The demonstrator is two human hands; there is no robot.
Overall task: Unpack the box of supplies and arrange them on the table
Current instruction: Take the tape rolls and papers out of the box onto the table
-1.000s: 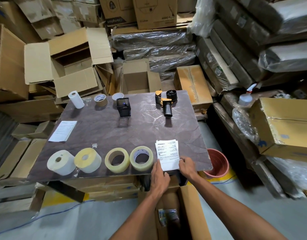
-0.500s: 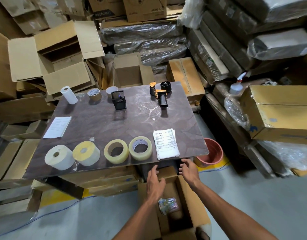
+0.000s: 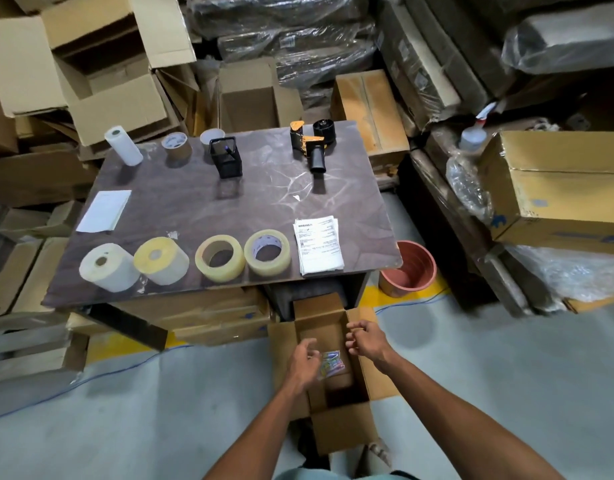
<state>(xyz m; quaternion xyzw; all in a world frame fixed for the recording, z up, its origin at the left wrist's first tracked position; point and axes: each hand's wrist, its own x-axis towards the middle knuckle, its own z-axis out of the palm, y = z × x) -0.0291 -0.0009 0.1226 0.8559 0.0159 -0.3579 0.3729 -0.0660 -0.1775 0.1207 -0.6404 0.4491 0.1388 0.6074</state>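
Now both hands have left the papers (image 3: 318,247) on the table (image 3: 201,199) and dropped over the box (image 3: 333,372). Left hand (image 3: 302,362) and right hand (image 3: 366,342), fingers loosely curled, hold nothing; a small shiny packet (image 3: 330,362) waits inside.

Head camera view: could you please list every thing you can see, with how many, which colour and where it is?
table: one, dark brown, centre
tape rolls: four, white, yellow and two clear, in a row along the near edge
paper stack: one, white, printed, right of the row
single sheet: one, white, left side
paper roll: one, white, far left corner
brown tape: one, far edge
pen holder: one, black mesh, far edge
tape dispenser: one, black and orange, far right
open box: one, cardboard, on the floor
packet: one, clear, colourful, inside the box
pot: one, terracotta, on the floor
left hand: over the box
right hand: over the box
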